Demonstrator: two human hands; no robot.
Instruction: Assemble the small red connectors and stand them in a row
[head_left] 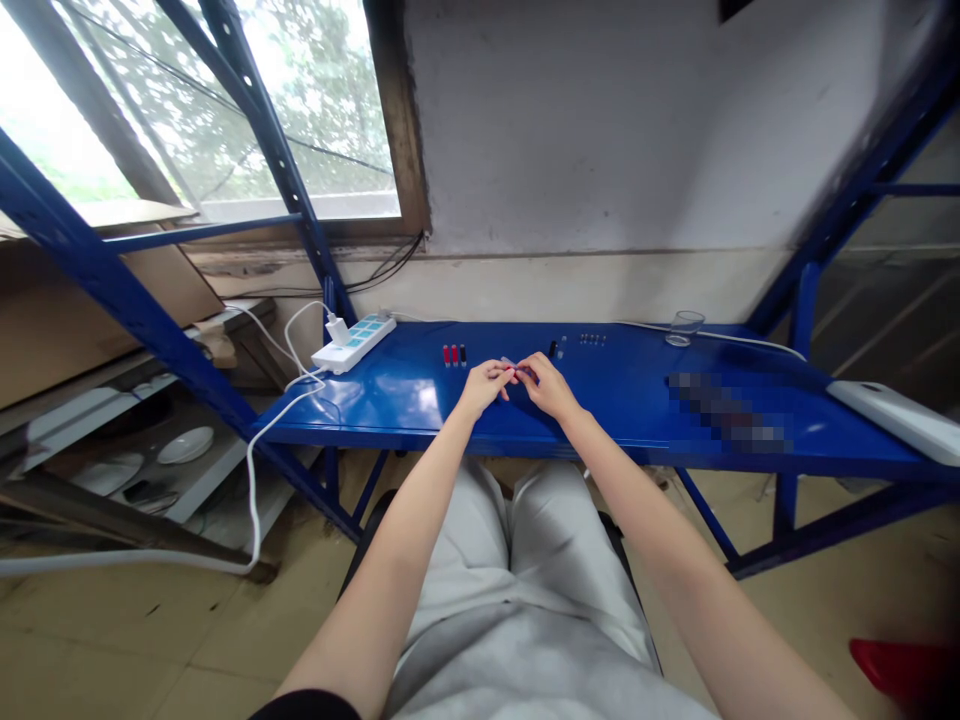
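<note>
My left hand (pixel 486 384) and my right hand (pixel 547 385) meet over the middle of a blue metal shelf (pixel 405 400). Both pinch a small thin pale part (pixel 513 366) between their fingertips; I cannot make out what it is. Just behind my left hand stand three small red and black pieces (pixel 454 354) in a row. A small dark piece (pixel 553 348) and a cluster of tiny dark bits (pixel 592 339) lie behind my right hand.
A white power strip (pixel 354 342) with a plugged-in charger and white cable lies at the shelf's back left. A clear glass cup (pixel 683 327) stands at the back right. A white flat object (pixel 896 415) rests at the right end. Blue frame struts slant on both sides.
</note>
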